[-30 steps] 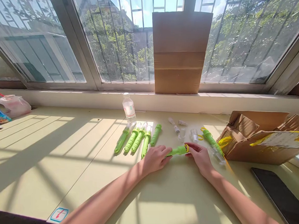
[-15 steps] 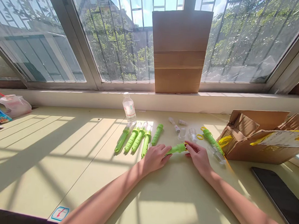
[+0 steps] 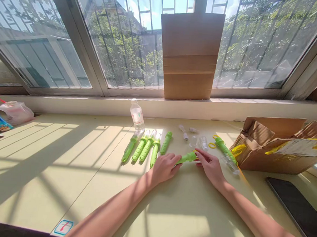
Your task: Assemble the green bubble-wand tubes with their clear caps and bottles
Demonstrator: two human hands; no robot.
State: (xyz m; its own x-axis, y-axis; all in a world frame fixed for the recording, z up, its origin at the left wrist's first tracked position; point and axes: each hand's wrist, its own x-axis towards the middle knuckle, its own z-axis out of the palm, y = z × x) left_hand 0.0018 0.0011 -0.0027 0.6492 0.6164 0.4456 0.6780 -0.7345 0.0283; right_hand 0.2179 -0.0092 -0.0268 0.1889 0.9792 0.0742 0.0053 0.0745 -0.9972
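My left hand (image 3: 165,168) pinches one end of a green plastic handle (image 3: 187,157) that lies on the pale yellow table (image 3: 64,163). At the handle's other end, my right hand (image 3: 211,166) has its fingertips on a yellow ring. Left of my hands lies a row of several green handles (image 3: 146,149), some tipped with clear tubes. Another green handle with a yellow ring (image 3: 222,145) rests to the right. Small clear vials and caps (image 3: 196,141) are scattered just beyond my hands.
A clear plastic bottle (image 3: 137,115) stands behind the green row. An open cardboard box (image 3: 277,145) sits at the right, with a black phone (image 3: 298,209) in front of it. A cardboard sheet (image 3: 190,54) leans on the window. Bags (image 3: 14,111) lie far left.
Both hands and the green handle have shifted slightly away from me, toward the vials. My grip on it is unchanged.
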